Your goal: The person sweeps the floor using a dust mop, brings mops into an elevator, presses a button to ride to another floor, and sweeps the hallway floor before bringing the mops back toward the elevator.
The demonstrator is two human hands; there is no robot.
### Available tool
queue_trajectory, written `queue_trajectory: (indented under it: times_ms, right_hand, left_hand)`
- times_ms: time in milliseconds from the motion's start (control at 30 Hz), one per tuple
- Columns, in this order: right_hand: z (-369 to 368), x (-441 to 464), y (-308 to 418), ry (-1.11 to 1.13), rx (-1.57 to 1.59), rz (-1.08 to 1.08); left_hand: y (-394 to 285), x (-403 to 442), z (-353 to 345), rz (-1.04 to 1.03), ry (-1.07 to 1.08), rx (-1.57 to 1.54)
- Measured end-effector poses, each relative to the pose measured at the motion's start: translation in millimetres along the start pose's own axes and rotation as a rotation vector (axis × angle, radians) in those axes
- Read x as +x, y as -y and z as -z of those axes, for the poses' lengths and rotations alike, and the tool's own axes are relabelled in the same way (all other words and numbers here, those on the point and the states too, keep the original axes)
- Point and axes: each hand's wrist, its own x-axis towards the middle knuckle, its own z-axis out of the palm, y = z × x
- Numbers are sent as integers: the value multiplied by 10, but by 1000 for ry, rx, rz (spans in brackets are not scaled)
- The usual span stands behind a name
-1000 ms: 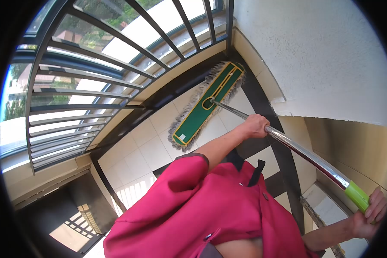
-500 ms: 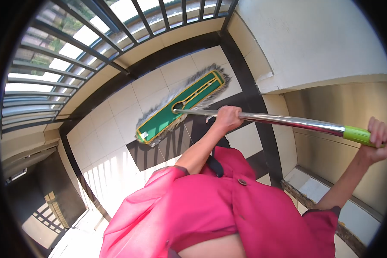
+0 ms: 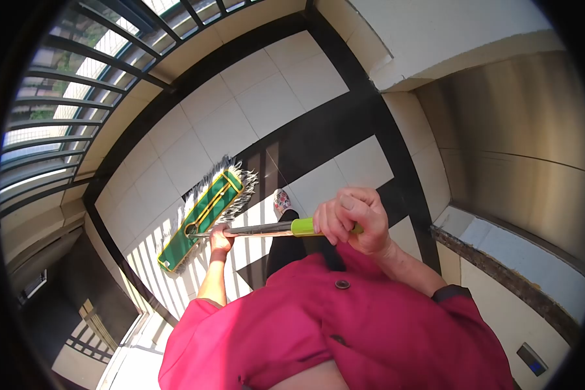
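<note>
Plainly, 2 bare hands share 1 mop [image 3: 205, 214], whose flat green head lies slantwise on the floor tiles [image 3: 224, 133], left of the person's body. The left hand [image 3: 221, 240] is wrapped around the metal pole [image 3: 264, 229], low down and close to the head as seen from above. The right hand [image 3: 356, 220] is clenched on the green grip [image 3: 303, 227] at the pole's upper end, in front of the chest. The mop has 1 yellow-trimmed board and 1 shaggy grey-white fringe [image 3: 248, 185] around it.

Just 1 patterned shoe [image 3: 281, 201] shows, beyond the pole, below 1 dark trouser leg [image 3: 285, 252]. At least 2 dark buttons [image 3: 342, 284] sit on the magenta top [image 3: 396, 325].

Pale square tiles cover the floor, crossed and bordered by black bands [image 3: 318, 146]. Striped sunlight falls across the mop head and the tiles around it. Along the left runs 1 dark railing [image 3: 58, 123] with many bars, glass and greenery behind it. To the right stand 1 white wall [image 3: 448, 32] and 1 brownish metallic panel [image 3: 513, 130] above a pale ledge [image 3: 513, 250]; lower down is 1 small dark plate [image 3: 532, 359] with a blue spot.
</note>
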Motion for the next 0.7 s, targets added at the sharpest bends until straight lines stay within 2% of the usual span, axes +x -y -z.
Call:
queue_trajectory:
  times_ms: [33, 100, 167, 200, 233, 267, 300, 433, 500, 533, 567, 600, 633, 667, 700]
  right_hand:
    - [1, -130, 44, 49, 3, -5]
    - [116, -444, 159, 36, 17, 11]
    - [359, -822, 309, 5, 38, 95]
    - [489, -1013, 367, -2, 52, 139]
    - [600, -1249, 473, -20, 49, 181]
    - [742, -1492, 570, -22, 15, 263]
    - [880, -1776, 693, -53, 80, 319]
    - [1447, -3056, 1252, -58, -61, 585]
    - [1608, -3835, 1508, -254, -179, 664]
    - [1685, -4224, 1574, -383, -220, 704]
    - [1739, -4597, 1656, -422, -222, 710]
    - [1806, -5075, 1666, -610, -237, 757]
    - [1800, -5414, 1685, -644, -261, 783]
    - [1816, -5830, 1659, -773, -311, 811]
    - [1839, -6232, 1547, -772, -318, 926]
  left_hand:
    - [-54, -90, 29, 59, 35, 16]
    - [-165, -223, -117, -118, -115, 3]
    - [-562, -295, -149, -89, 42, 169]
    - [-654, -346, -250, -81, 80, 112]
    - [-831, -437, -370, -220, -39, 39]
    - [-968, -496, -526, -281, -42, 84]
    - [-1414, -579, -537, -294, 13, 106]
    - [-2550, -915, -1271, -469, 123, 26]
    - [-3218, -1168, -1644, -565, 245, 57]
    - [-3465, -1299, -1911, -654, 231, 7]
    - [-3745, -1422, -2111, -737, 276, -46]
    - [-4023, -1549, -2286, -802, 349, -43]
    - [-4274, -1687, -2461, -874, 379, -73]
    - [-4477, -1791, -2623, -939, 394, -111]
    - [-4669, -1899, -2780, -1005, 407, -150]
